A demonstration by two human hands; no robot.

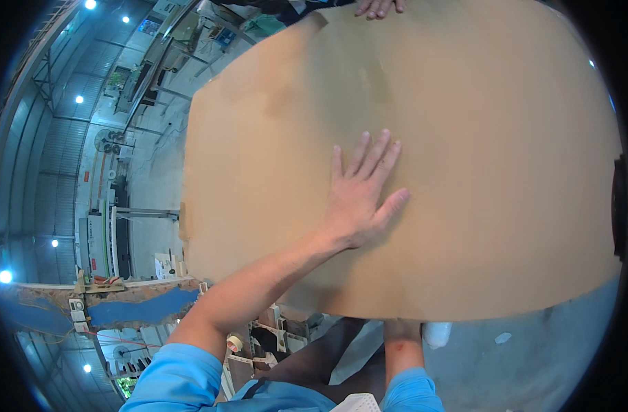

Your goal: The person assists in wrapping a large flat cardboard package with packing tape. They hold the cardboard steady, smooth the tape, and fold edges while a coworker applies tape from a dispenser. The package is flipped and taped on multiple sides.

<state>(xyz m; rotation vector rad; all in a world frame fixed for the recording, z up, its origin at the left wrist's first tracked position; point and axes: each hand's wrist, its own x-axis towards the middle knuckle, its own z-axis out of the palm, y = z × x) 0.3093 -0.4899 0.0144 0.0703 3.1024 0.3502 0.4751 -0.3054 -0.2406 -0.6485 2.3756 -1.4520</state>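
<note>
A large tan panel [492,172] with a smooth face fills most of the view in front of me. My left hand [359,196] lies flat near its middle, fingers spread and thumb out to the right, holding nothing. Below the panel's near edge, my right forearm [403,353] goes up underneath it, so the panel hides my right hand and its fingers. Another person's hand [379,7] rests on the far edge, with only its fingers showing. A greyish shadow falls over the panel between that hand and mine.
At the lower left stands a bench with a blue top [142,309], bearing a small white device [77,309]. A tape roll [235,342] sits beside my left arm. A fan [109,142] and metal racks stand farther left. A white scrap [503,338] lies on the floor.
</note>
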